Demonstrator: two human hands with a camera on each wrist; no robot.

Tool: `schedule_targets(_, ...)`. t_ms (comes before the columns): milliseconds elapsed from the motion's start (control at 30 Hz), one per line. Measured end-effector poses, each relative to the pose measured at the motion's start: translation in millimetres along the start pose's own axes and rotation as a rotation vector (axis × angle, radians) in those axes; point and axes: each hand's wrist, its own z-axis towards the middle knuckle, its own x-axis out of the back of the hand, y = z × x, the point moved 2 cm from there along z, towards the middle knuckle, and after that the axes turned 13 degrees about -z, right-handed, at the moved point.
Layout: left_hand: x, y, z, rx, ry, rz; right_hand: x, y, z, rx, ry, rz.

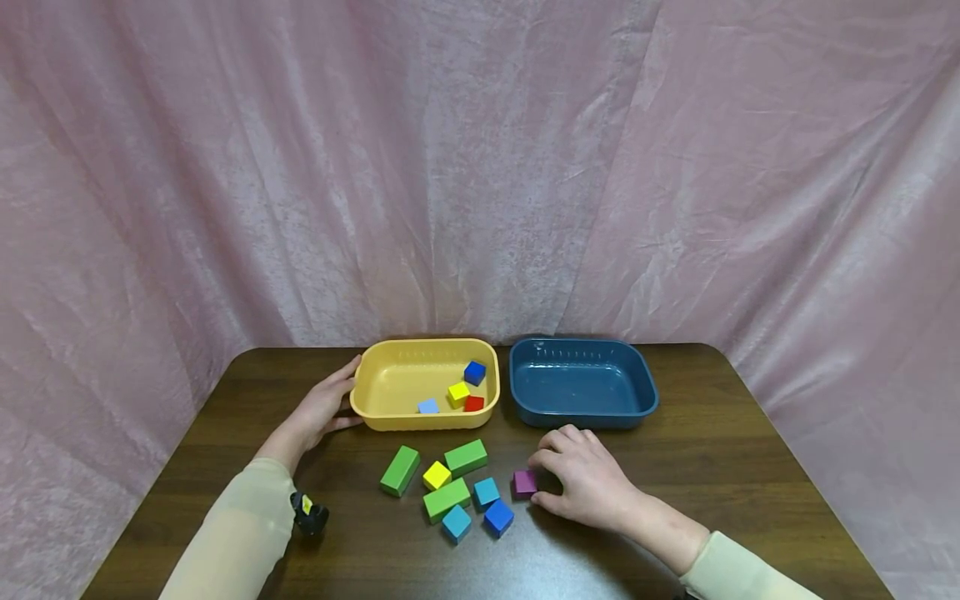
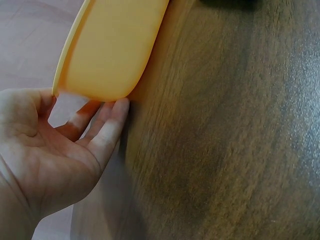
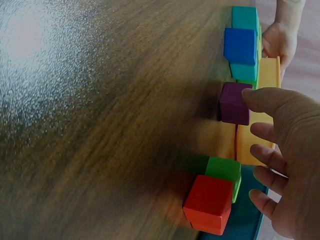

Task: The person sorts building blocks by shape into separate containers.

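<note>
My left hand [image 1: 322, 410] rests at the left end of the yellow bin [image 1: 390, 423], its fingers spread; in the left wrist view, the fingertips [image 2: 120, 106] touch the bin's end wall. Inside the bin lie a dark blue cube [image 1: 475, 372], a yellow cube [image 1: 458, 394], a red cube [image 1: 474, 404] and a light blue block [image 1: 428, 407]. My right hand [image 1: 588, 477] reaches over the table, thumb tip at a purple cube [image 3: 235, 102], with the other fingers apart from it. Under that hand, a red block [image 3: 210, 202] and a green block [image 3: 224, 172] show only in the right wrist view.
A dark blue bin [image 1: 585, 420] stands right of the yellow one. Left of the purple cube lie several green blocks [image 1: 400, 471], a yellow cube [image 1: 437, 476], two turquoise cubes [image 1: 457, 524] and a blue cube [image 1: 498, 517]. Behind the table hangs a pink curtain [image 1: 480, 167].
</note>
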Motion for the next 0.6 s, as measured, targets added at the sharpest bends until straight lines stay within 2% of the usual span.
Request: schedule_targets(600, 0.5, -1.8, 2.7, 0.006, 0.011, -0.007, -3.7, -0.2, 1.3, -0.015, -0.002, -0.016)
